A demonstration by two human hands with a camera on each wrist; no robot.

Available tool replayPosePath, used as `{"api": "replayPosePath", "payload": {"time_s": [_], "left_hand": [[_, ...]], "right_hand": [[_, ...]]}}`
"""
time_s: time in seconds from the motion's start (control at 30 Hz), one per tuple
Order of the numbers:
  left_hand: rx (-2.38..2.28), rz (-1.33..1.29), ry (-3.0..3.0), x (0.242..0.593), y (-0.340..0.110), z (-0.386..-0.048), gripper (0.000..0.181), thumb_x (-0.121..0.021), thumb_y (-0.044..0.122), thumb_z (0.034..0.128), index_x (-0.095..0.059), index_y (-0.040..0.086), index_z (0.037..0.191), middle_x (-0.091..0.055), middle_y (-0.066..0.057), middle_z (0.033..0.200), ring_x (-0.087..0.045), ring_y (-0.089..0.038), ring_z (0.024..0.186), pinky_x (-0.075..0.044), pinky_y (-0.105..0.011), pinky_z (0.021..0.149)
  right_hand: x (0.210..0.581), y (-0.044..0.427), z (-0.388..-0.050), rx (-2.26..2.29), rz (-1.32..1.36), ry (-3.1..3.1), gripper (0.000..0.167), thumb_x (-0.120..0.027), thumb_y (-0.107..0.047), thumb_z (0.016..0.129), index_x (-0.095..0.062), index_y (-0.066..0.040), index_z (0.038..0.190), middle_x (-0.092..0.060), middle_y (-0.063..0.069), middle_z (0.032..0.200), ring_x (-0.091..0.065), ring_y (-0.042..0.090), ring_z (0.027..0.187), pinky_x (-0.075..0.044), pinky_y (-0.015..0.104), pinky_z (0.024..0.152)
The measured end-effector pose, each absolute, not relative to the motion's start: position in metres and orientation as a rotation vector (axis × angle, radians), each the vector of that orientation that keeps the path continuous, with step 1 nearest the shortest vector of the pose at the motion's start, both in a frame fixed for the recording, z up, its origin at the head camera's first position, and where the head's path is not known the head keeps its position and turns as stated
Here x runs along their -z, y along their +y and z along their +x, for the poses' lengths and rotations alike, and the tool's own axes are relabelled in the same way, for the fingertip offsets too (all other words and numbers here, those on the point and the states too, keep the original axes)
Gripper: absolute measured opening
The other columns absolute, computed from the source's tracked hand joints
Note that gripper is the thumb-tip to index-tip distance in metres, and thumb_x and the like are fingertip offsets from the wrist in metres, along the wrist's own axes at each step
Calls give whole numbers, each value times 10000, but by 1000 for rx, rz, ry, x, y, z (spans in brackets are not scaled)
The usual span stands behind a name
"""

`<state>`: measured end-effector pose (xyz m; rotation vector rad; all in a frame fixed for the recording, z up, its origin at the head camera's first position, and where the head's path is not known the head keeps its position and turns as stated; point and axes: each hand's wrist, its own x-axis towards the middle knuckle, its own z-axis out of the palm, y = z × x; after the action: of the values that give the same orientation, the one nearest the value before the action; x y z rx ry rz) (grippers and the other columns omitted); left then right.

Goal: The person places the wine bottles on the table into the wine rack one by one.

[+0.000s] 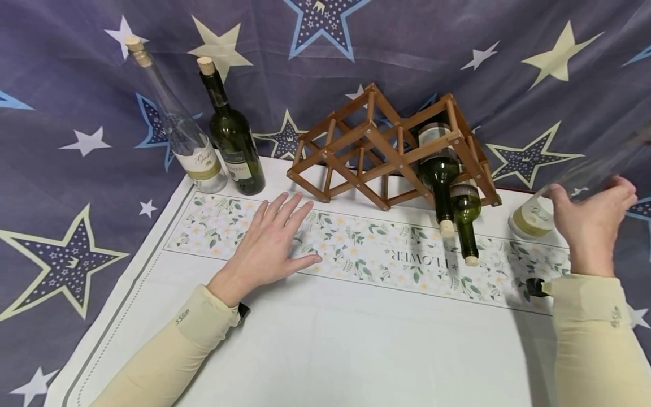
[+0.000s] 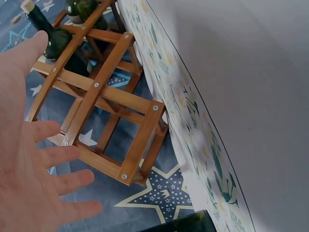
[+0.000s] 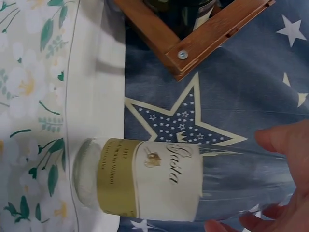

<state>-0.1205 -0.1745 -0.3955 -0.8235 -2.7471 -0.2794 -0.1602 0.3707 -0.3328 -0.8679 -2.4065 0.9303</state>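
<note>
At the right end of the table, a clear glass bottle [image 1: 531, 219] with a white and gold label stands upright. My right hand [image 1: 590, 229] is beside it, thumb and fingers spread apart around its upper body; the right wrist view shows the bottle [image 3: 169, 181] between them without a clear grip. My left hand [image 1: 272, 243] is over the flowered strip, palm down, fingers spread and holding nothing. Between the hands stands a wooden wine rack [image 1: 369, 131]. Two green bottles, an upper one [image 1: 438, 169] and a lower one [image 1: 465, 204], lie in its right side, corked necks toward me.
Back left, a corked clear bottle [image 1: 198, 161] and a corked dark green bottle [image 1: 236, 150] stand side by side. A white tablecloth [image 1: 356, 339] with a flowered strip [image 1: 366, 254] covers the table. Behind hangs a star-patterned cloth [image 1: 407, 34], close against the rack.
</note>
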Motion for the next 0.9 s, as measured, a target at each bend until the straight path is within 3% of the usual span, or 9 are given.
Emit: {"api": "replayPosePath", "payload": {"time_s": [0.3,0.5,0.9], "left_hand": [[294,-839,-2739,396,-175,-121,1072,-633,798,892,-324,136,1676,-297,-163,1711,-253,-432,1567,-238,-685,1218],[290,-846,-2742,396,-175,-120,1058,-637,794,892,-347,133,1666,-294,-161,1713,-264,-446,1559,-239,-691,1215],[278,-844,-2747,395,-175,-120,1032,-644,791,889,-388,137,1646,-305,-162,1707,-264,-447,1558,-247,-685,1213]], "right_hand": [[341,378,-169,-939,-905,-2477,886,-573,-466,979,-98,-96,1628,-148,186,1664,-247,345,1548,-197,421,1282],[347,382,-172,-951,-872,-2475,887,-620,-447,970,-133,-74,1612,-221,202,1657,-262,304,1546,-188,368,1280],[348,380,-171,-950,-918,-2487,872,-623,-476,997,-145,-122,1635,-341,145,1547,-346,328,1473,-260,449,1251]]}}
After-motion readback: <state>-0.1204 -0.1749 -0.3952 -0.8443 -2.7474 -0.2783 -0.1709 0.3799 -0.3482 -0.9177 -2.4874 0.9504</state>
